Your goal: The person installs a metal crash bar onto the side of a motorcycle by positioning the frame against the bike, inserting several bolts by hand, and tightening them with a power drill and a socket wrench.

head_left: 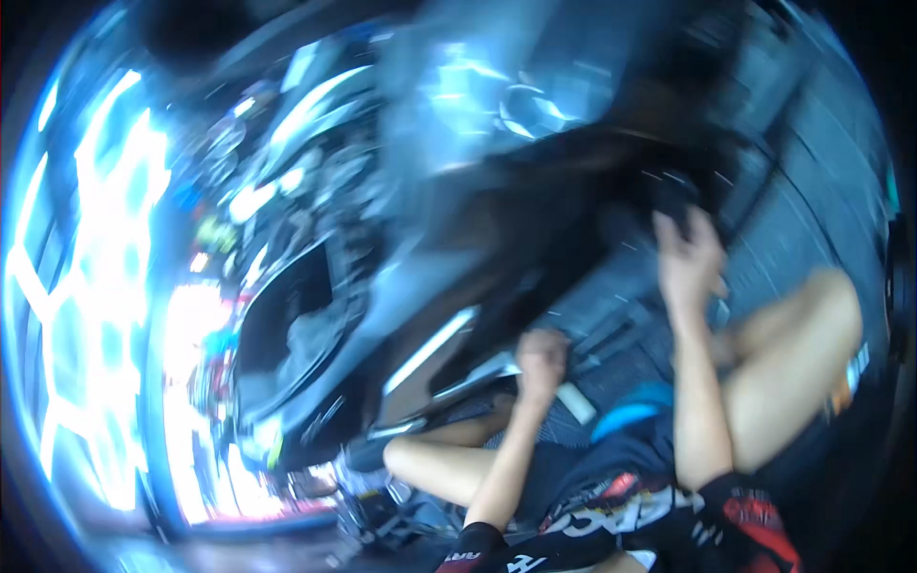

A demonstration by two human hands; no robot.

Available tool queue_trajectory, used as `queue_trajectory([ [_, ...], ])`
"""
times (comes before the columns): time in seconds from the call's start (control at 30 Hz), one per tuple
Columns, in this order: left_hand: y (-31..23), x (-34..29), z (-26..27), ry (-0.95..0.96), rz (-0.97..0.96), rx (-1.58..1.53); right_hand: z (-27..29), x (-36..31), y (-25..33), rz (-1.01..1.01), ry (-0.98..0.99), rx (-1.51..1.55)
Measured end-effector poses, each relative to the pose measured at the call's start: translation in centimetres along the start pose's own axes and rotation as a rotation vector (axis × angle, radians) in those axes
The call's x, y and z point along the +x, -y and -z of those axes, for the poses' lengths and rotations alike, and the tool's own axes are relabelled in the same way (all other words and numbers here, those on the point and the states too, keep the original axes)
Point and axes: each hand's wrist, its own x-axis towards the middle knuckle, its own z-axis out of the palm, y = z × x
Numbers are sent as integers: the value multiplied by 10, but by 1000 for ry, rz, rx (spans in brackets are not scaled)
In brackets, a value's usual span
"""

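Motion blurs the whole head view. A large dark, glossy body (pixel 468 258), looking like a scooter or motorcycle, slants across the middle. My right hand (pixel 690 256) reaches up at its right end, fingertips against or just below a small dark part (pixel 676 194); smearing hides whether the fingers grip it. Lower and to the left, my left hand (pixel 543 361) is closed like a fist in front of the body's lower edge. Whatever it holds, if anything, is hidden.
My bare bent legs (pixel 778 392) frame the floor (pixel 812 205). Between them lie a pale small block (pixel 576 404) and a blue curved thing (pixel 635 406). Dark, cluttered machinery (pixel 296 315) stands at left, beside bright light strips (pixel 115 286).
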Motion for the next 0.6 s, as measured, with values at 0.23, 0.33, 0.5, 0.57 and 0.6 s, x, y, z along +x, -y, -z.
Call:
queue_trajectory([
  [0.23, -23, -22, -17, 181, -5, 243, 29, 21, -64, 5, -6, -270],
  [0.33, -26, -35, -16, 89, -40, 358, 12, 12, -45, 10, 35, -293],
  [0.5, -23, -34, -25, 170, 57, 365, 4, 13, -37, 34, 0, -392],
  [0.57, -23, -37, -23, 187, 46, 396, 0, 10, -34, 41, 11, -393],
  [0.6, -25, -37, -20, 214, 26, 431, 1, 7, -33, 37, 15, -392],
])
